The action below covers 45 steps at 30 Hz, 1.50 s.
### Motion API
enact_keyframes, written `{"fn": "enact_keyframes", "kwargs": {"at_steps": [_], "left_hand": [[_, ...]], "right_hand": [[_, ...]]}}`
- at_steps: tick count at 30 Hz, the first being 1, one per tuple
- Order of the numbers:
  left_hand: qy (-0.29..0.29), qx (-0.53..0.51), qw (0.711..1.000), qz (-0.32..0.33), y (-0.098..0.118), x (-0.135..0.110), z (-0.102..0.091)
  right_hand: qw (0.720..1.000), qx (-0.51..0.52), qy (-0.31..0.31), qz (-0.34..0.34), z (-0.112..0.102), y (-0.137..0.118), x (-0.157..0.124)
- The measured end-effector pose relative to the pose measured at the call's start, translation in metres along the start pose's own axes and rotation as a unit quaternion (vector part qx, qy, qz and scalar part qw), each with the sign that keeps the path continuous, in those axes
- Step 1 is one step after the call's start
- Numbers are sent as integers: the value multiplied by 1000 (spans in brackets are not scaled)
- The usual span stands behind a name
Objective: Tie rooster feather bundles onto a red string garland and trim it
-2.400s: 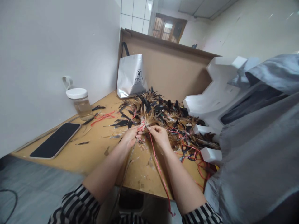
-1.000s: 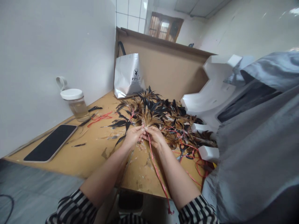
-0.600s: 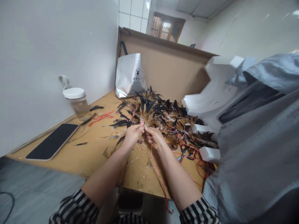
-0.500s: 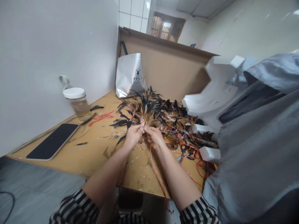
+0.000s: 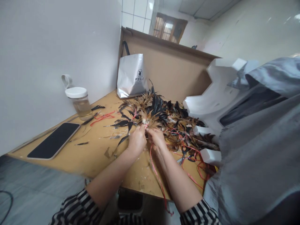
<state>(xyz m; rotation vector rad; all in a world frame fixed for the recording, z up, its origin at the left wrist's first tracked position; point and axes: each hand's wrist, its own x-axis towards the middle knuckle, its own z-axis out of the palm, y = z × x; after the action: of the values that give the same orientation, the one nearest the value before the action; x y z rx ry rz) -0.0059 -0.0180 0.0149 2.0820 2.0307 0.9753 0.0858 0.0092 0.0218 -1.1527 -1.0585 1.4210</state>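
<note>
My left hand is closed around the base of a bunch of brown and black feathers. Close beside it, my right hand pinches a red string at the bound base of the bunch. The string runs down from the right hand and hangs over the table's front edge. Some red and white binding shows between the two hands; the fingertips themselves are partly hidden. Behind and to the right lies a heap of similar feathers, with red string tangled through it.
Scissors lie by the heap, near white foam pieces. A phone, a lidded jar, red string scraps and loose feathers are on the left. A silver bag stands at the back against cardboard. Grey cloth hangs on the right.
My left hand has turned more knuckles-up and closed further around the bunch's base. The bunch has tilted, its black feathers now leaning right. The right hand has barely moved.
</note>
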Motion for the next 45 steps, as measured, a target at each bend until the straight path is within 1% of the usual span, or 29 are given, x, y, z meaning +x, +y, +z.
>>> {"fn": "enact_keyframes", "kwargs": {"at_steps": [3,6,8,10,11,12,13,14,15,17,18,20,22,26,27,28,29,30,32,34,38,40,42,43,45], "left_hand": [[-11,24,1000,4,3,-1,1],[-19,30,999,9,7,-4,4],[-19,14,1000,10,9,-6,6],[-14,-38,999,16,7,-7,9],[-10,-83,996,20,6,-7,10],[-9,-142,990,19,4,-5,11],[-12,-215,976,13,1,-3,13],[-24,-295,955,-8,-1,0,14],[-45,-378,924,-44,-3,2,15],[-80,-506,849,-126,-7,8,17],[-94,-549,814,-163,-7,10,18],[-113,-603,760,-213,-8,14,17],[-130,-643,717,-236,-9,16,16],[-192,-719,616,-259,-14,18,16],[-207,-730,599,-256,-16,18,17],[-218,-736,591,-249,-18,18,17],[-224,-736,592,-238,-20,18,17],[-225,-733,600,-227,-22,17,17],[-220,-718,627,-208,-25,15,17],[-209,-697,658,-190,-26,13,16],[-185,-645,726,-153,-20,8,13],[-159,-611,763,-139,-15,6,11],[-131,-582,793,-126,-11,5,9],[-122,-574,800,-122,-10,4,8],[-121,-571,803,-122,-10,3,8]], "right_hand": [[999,38,-8,25,0,-5,-3],[999,31,-3,27,-4,-4,-2],[999,18,0,30,-9,0,2],[999,9,-4,32,-16,4,6],[999,8,-9,33,-19,5,8],[999,8,-18,36,-21,6,10],[999,10,-25,37,-23,6,11],[999,12,-34,37,-25,6,12],[998,15,-41,39,-26,5,13],[997,21,-54,46,-27,3,14],[997,25,-59,51,-28,2,15],[996,35,-64,55,-28,2,16],[996,41,-64,45,-29,4,17],[996,41,-79,18,-31,9,20],[995,42,-87,15,-31,10,21],[994,42,-95,13,-30,11,21],[994,40,-102,13,-30,11,21],[994,35,-104,17,-30,10,20],[994,15,-101,30,-29,7,18],[995,-10,-93,38,-28,3,14],[996,-41,-72,18,-29,-8,6],[997,-43,-70,13,-28,-12,3],[997,-34,-72,5,-27,-12,3],[997,-28,-71,-2,-27,-11,3],[997,-14,-68,-16,-26,-7,5]]}}
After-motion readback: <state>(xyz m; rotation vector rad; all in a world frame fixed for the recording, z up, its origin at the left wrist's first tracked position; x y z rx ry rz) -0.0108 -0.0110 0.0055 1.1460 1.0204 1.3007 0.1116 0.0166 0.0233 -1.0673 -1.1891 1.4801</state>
